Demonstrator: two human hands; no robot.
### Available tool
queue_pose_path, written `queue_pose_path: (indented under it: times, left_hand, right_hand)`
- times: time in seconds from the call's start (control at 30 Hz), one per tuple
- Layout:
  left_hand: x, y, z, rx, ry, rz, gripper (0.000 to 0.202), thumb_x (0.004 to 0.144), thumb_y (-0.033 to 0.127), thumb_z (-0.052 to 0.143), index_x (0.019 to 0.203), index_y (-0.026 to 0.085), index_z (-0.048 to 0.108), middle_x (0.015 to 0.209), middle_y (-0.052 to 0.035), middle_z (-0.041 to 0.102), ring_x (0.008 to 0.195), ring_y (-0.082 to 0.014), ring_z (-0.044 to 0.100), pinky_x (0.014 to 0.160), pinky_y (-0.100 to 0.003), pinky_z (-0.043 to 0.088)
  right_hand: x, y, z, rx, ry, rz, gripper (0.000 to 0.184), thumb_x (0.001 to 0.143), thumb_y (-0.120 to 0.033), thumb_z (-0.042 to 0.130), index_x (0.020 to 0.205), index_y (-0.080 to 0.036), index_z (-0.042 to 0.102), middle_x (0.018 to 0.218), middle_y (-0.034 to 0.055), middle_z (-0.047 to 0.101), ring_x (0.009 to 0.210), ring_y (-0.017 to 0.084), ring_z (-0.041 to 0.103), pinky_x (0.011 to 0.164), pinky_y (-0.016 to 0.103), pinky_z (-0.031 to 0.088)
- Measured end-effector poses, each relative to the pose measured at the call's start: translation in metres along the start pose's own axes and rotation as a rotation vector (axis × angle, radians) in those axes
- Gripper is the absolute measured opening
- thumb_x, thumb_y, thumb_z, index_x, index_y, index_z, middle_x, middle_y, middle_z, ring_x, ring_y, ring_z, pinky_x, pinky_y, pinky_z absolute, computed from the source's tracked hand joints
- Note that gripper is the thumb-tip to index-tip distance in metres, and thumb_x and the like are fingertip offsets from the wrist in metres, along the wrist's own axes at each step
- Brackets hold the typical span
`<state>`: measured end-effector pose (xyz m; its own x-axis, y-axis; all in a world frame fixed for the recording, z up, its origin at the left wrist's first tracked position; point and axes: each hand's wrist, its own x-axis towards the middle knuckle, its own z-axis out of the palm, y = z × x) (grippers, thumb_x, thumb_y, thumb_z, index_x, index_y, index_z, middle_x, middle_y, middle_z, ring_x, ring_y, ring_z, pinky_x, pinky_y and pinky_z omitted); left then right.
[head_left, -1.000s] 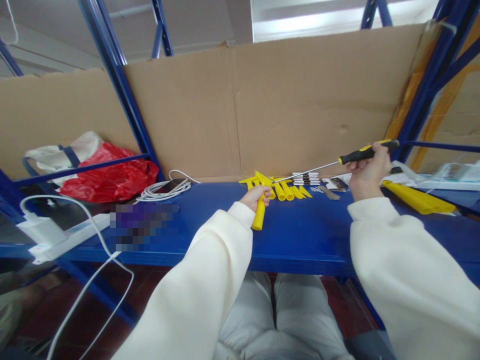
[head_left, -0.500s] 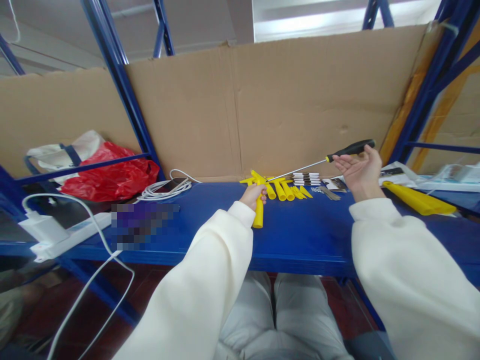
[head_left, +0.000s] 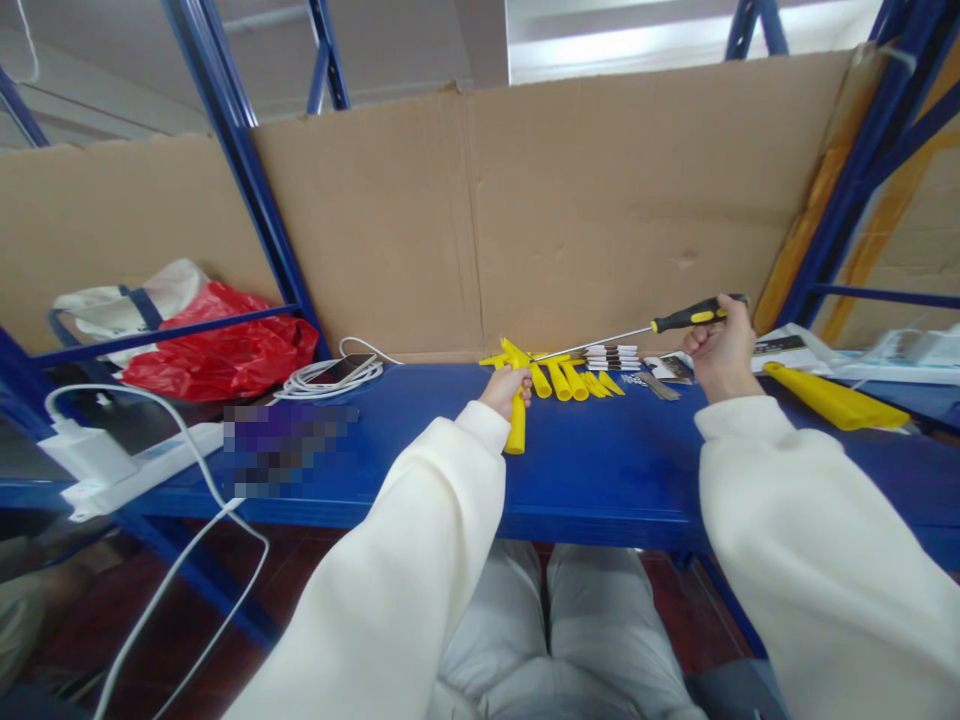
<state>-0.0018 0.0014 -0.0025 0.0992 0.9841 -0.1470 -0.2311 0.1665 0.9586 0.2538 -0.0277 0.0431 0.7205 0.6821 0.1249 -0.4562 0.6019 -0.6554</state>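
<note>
My left hand (head_left: 505, 391) is closed round a yellow T-shaped plastic handle (head_left: 516, 432), held upright just above the blue shelf. A long screwdriver (head_left: 686, 316) with a black and yellow grip slants down from the right, its shaft reaching the head of the yellow piece. Whether its tip sits in a screw is too small to tell. The end of the screwdriver grip is in my right hand (head_left: 724, 355), fingers curled round it. Behind my left hand lie several more yellow T-shaped handles (head_left: 561, 382), beside small yellow pointed pieces (head_left: 609, 384).
Small white and dark packs (head_left: 612, 358) are stacked near the cardboard backing (head_left: 600, 220), with flat metal pieces (head_left: 660, 387) alongside. At right rests a larger yellow tool (head_left: 840, 398). Coiled white cable (head_left: 330, 380), a red bag (head_left: 225, 345) and a power strip (head_left: 157, 465) occupy the left.
My right hand has turned and curled its fingers round the screwdriver grip, where they were more spread before. The grip has rotated, showing yellow patches. My left hand stays nearly still.
</note>
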Motion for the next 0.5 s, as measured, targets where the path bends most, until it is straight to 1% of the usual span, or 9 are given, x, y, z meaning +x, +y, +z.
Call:
queue_pose_path:
  times: [0.07, 0.13, 0.2, 0.27, 0.37, 0.43, 0.5]
  left_hand:
    - [-0.001, 0.000, 0.000, 0.003, 0.008, 0.005, 0.031, 0.086, -0.003, 0.060, 0.083, 0.024, 0.045, 0.053, 0.0124, 0.041, 0.035, -0.0051, 0.033, 0.042, -0.017, 0.025]
    - [-0.002, 0.001, 0.001, 0.004, 0.012, 0.008, 0.031, 0.088, -0.004, 0.058, 0.082, 0.024, 0.045, 0.053, 0.0122, 0.041, 0.035, -0.0050, 0.033, 0.041, -0.017, 0.026]
    - [-0.001, 0.000, 0.000, -0.005, 0.010, 0.010, 0.032, 0.087, -0.003, 0.060, 0.083, 0.024, 0.045, 0.053, 0.0126, 0.041, 0.035, -0.0046, 0.032, 0.041, -0.017, 0.025]
    - [0.000, 0.000, 0.000, -0.022, 0.003, 0.008, 0.033, 0.084, -0.002, 0.065, 0.084, 0.024, 0.045, 0.054, 0.0132, 0.041, 0.035, -0.0041, 0.031, 0.041, -0.017, 0.025]
    - [0.003, -0.001, -0.001, -0.036, -0.002, 0.001, 0.035, 0.083, 0.001, 0.071, 0.086, 0.025, 0.046, 0.054, 0.0139, 0.041, 0.035, -0.0038, 0.031, 0.041, -0.016, 0.024]
    - [0.005, -0.002, -0.002, -0.037, 0.001, 0.004, 0.034, 0.083, 0.004, 0.073, 0.087, 0.025, 0.047, 0.054, 0.0141, 0.040, 0.035, -0.0037, 0.031, 0.040, -0.016, 0.024]
    - [0.006, -0.002, -0.002, -0.035, 0.009, 0.006, 0.034, 0.084, 0.005, 0.074, 0.087, 0.025, 0.047, 0.054, 0.0140, 0.040, 0.036, -0.0038, 0.031, 0.041, -0.016, 0.025]
  right_hand:
    - [-0.010, -0.004, 0.004, -0.010, 0.061, 0.016, 0.039, 0.112, -0.019, 0.055, 0.077, -0.024, 0.041, 0.048, -0.0133, 0.030, 0.036, 0.006, 0.030, 0.034, 0.013, 0.023]
    - [-0.017, -0.008, 0.006, -0.019, 0.053, 0.052, 0.041, 0.112, -0.022, 0.060, 0.075, -0.023, 0.043, 0.048, -0.0126, 0.032, 0.037, 0.006, 0.033, 0.035, 0.012, 0.027]
    - [-0.020, -0.012, 0.006, -0.030, 0.038, 0.110, 0.044, 0.115, -0.031, 0.058, 0.074, -0.022, 0.045, 0.048, -0.0102, 0.038, 0.038, 0.005, 0.037, 0.037, 0.011, 0.032]
    - [-0.018, -0.014, 0.005, -0.029, 0.025, 0.149, 0.047, 0.118, -0.038, 0.051, 0.074, -0.021, 0.049, 0.051, -0.0059, 0.048, 0.040, 0.006, 0.045, 0.039, 0.012, 0.037]
    - [-0.013, -0.013, 0.003, -0.004, -0.014, 0.161, 0.045, 0.118, -0.040, 0.045, 0.079, -0.020, 0.056, 0.060, 0.0004, 0.061, 0.046, 0.010, 0.057, 0.043, 0.014, 0.045]
    - [-0.010, -0.012, 0.002, -0.007, -0.044, 0.175, 0.044, 0.118, -0.040, 0.045, 0.080, -0.020, 0.056, 0.060, 0.0002, 0.062, 0.043, 0.010, 0.055, 0.042, 0.015, 0.044]
    - [-0.010, -0.010, 0.002, -0.026, -0.047, 0.159, 0.044, 0.118, -0.040, 0.046, 0.079, -0.021, 0.054, 0.054, -0.0036, 0.054, 0.038, 0.008, 0.046, 0.038, 0.014, 0.038]
